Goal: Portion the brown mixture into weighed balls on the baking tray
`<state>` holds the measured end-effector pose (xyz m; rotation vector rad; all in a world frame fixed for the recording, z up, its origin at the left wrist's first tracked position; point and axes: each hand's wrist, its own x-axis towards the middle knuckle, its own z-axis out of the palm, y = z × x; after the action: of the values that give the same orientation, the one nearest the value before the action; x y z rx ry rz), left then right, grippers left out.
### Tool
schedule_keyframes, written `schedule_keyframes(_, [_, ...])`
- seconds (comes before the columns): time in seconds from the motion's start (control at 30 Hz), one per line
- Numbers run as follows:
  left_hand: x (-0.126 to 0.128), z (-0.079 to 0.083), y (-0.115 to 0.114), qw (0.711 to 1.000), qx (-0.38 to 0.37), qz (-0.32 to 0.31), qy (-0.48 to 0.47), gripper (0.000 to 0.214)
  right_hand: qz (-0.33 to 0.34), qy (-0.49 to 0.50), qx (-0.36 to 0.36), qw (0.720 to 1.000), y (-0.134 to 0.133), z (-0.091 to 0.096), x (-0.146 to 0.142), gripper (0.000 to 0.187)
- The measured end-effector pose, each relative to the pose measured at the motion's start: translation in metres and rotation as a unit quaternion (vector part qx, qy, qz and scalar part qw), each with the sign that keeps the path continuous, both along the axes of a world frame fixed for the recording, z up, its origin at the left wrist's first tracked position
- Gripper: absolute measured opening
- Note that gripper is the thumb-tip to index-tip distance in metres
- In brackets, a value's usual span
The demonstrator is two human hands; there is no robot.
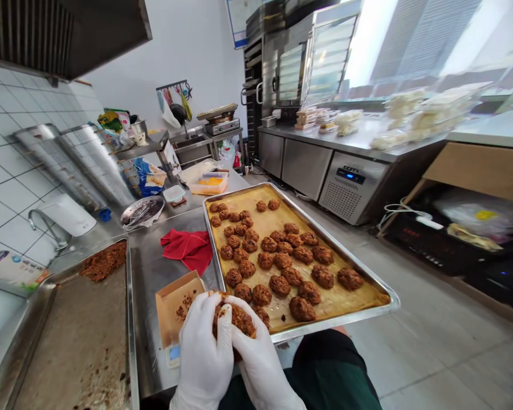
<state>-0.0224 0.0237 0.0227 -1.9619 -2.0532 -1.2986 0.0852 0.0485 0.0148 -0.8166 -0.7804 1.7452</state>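
Both my hands wear white gloves and are cupped together around a brown lump of dough point(240, 322). My left hand point(205, 341) wraps its left side, thumb across the front. My right hand point(260, 364) closes on it from the right; the lump's underside is hidden. Just behind the hands is a cardboard box point(166, 310) with brown crumbs inside, on a small scale point(173, 356). To the right, a metal baking tray point(310, 326) lined with brown paper bears many rounded brown dough balls point(283, 260). At the left, a second tray point(68, 319) holds a heap of brown dough mixture point(105, 261).
A red cloth point(188, 249) lies on the steel counter between the trays. Farther back are a bowl point(143, 212) with plastic over it and a plastic tub point(208, 183) with something orange inside. A faucet point(47, 228) stands by the left wall. The lined tray's right side overhangs the floor.
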Motion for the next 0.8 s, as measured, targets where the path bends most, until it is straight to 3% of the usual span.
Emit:
schedule_keyframes(0.2, [0.001,-0.003,0.006,0.995,0.087,-0.025,0.037,0.008,0.072,0.087,-0.011,0.994,-0.002,-0.003,0.006,0.032])
schedule_keyframes(0.4, [-0.001,0.009,0.003,0.999,0.002,0.004,-0.043,0.028,0.134,0.178,-0.037,0.974,-0.003,-0.015,0.011,0.030])
schedule_keyframes(0.5, [-0.025,0.019,0.011,0.981,-0.062,0.055,-0.174,0.035,0.199,0.260,-0.052,0.943,0.001,-0.014,0.024,0.026])
schedule_keyframes(0.57, [-0.050,0.025,0.017,0.968,-0.079,0.057,-0.231,0.031,0.183,0.279,-0.068,0.940,0.006,-0.013,0.033,0.025])
schedule_keyframes(0.63, [-0.073,0.028,0.023,0.976,-0.098,0.028,-0.191,0.025,0.137,0.262,-0.096,0.951,0.013,-0.015,0.038,0.025])
schedule_keyframes(0.7, [-0.090,0.026,0.028,0.989,-0.123,-0.011,-0.081,0.020,0.115,0.247,-0.130,0.953,0.018,-0.017,0.040,0.027])
schedule_keyframes(0.8, [-0.104,0.018,0.032,0.982,-0.170,-0.069,0.047,0.019,0.105,0.252,-0.181,0.945,0.024,-0.019,0.037,0.028])
